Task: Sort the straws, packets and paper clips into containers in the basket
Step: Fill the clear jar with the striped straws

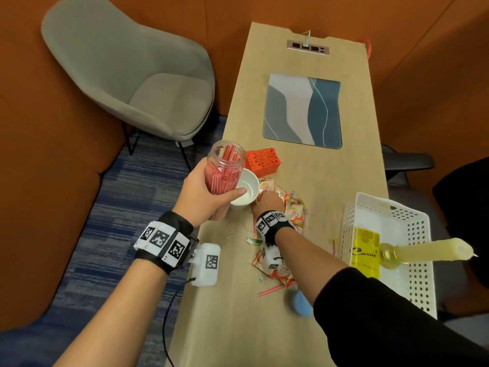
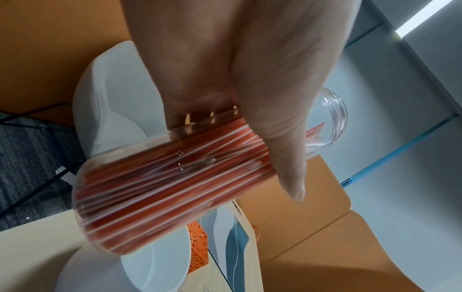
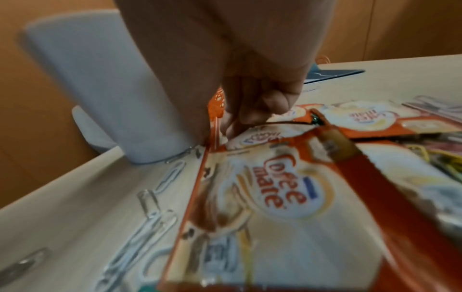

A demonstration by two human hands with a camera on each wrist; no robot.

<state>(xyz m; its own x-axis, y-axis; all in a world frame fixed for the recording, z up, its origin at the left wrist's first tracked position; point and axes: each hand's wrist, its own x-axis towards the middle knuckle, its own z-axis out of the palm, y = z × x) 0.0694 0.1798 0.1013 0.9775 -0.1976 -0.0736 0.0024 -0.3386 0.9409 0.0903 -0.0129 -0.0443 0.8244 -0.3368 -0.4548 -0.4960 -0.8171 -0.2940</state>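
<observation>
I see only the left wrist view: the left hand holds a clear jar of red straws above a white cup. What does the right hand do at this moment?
Observer: The right hand is down on the pile of packets beside the cup, fingertips curled at a packet's edge. What they pinch, I cannot tell.
Operator: Do straws remain on the table?
Observer: Yes, at least one striped straw lies near the right forearm, and paper clips lie loose beside the packets.
Operator: Where is the basket?
Observer: The white basket stands on the table's right side. It holds a yellow box and a candle, and none of the sorting containers yet.
</observation>
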